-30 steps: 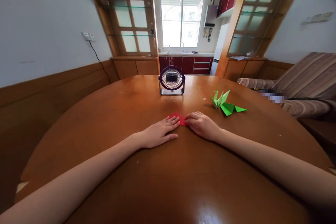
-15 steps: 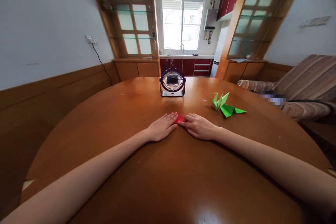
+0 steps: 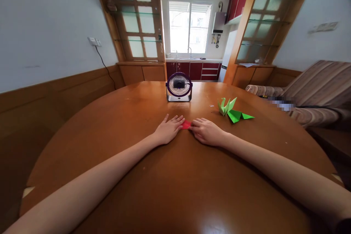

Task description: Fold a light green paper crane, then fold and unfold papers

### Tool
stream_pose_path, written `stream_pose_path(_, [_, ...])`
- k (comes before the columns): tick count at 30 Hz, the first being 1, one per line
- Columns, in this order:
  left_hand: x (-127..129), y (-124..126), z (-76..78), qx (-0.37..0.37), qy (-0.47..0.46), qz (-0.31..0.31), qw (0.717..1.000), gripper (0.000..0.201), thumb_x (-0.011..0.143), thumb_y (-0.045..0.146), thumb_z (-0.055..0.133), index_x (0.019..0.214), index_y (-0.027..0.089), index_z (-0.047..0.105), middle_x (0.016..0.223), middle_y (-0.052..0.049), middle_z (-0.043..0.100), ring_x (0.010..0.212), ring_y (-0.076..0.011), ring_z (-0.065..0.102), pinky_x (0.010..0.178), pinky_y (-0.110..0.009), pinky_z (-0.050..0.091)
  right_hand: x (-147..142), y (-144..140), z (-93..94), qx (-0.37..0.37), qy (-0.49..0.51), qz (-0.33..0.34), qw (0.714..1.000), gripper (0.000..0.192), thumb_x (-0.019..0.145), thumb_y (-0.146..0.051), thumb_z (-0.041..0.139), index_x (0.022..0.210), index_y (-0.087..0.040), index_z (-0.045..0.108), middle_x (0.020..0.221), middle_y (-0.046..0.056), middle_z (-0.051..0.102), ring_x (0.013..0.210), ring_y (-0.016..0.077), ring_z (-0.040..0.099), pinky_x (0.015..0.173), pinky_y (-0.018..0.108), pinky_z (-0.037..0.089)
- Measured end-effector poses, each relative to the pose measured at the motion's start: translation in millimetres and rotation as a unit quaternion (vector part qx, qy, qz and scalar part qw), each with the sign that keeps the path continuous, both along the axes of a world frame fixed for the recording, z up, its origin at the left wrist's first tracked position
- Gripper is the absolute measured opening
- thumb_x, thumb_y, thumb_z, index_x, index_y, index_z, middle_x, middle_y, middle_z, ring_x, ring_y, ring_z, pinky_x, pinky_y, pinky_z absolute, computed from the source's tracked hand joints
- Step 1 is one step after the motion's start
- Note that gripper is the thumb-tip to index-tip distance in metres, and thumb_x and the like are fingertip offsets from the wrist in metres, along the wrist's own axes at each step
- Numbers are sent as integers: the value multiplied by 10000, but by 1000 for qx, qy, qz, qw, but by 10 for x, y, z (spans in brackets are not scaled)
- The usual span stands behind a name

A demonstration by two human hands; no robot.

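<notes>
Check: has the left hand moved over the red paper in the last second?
Yes. The left hand covers more red paper, nearer the right hand; fan unmoved.

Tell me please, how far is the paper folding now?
Done: two green paper figures lie finished on the table. In hand: the left hand and right hand press a small red paper flat. Left: it shows no figure shape yet.
</notes>
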State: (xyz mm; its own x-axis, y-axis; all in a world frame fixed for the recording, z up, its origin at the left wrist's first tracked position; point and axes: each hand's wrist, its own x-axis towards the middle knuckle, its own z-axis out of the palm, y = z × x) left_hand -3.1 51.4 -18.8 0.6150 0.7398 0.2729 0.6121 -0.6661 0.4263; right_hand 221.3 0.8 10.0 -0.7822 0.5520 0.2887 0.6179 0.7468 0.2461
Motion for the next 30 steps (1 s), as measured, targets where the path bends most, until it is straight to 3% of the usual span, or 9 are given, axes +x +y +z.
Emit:
stream_pose_path(6, [-118, -78, 127, 3, 169, 58, 984, 523, 999, 402, 202, 1489, 234, 267, 1560, -48, 214, 1455, -229, 158, 1157, -533, 9, 231, -13, 5, -12, 47, 3, 999, 277, 908, -188, 448, 983, -131, 708, 946, 115, 645, 843, 205, 572, 787, 342, 442])
stream_pose_path(14, [-429, -114, 202, -25, 198, 94, 975, 542, 995, 440, 167, 1496, 246, 241, 1571, -101, 122, 1462, -261, 70, 1137, -569, 37, 330, 16, 11, -15, 72, 10, 997, 277, 894, -203, 457, 882, -138, 725, 875, 107, 654, 794, 206, 573, 759, 354, 445])
stream_pose_path(22, [-615, -1, 199, -20, 161, 44, 986, 534, 982, 403, 253, 1478, 211, 300, 1558, -121, 190, 1454, -260, 139, 1150, -536, 102, 329, 29, -49, -41, 137, 32, 989, 238, 869, -171, 468, 866, -139, 703, 873, 110, 637, 801, 206, 575, 761, 356, 459])
stream_pose_path(27, [-487, -121, 201, 84, 57, 66, 993, 463, 985, 313, 266, 1403, 205, 435, 1496, -89, 388, 1369, -213, 372, 1151, -449, 236, 292, 56, -83, -56, 171, 27, 983, 194, 864, -174, 482, 846, -150, 673, 861, 97, 612, 787, 197, 563, 747, 340, 454])
stream_pose_path(30, [-340, -228, 185, 141, 29, 21, 989, 434, 990, 299, 282, 1363, 208, 485, 1462, -80, 437, 1338, -203, 413, 1148, -432, 265, 265, 63, -84, -55, 167, 17, 984, 189, 875, -185, 483, 813, -149, 658, 823, 89, 597, 769, 194, 548, 743, 338, 444])
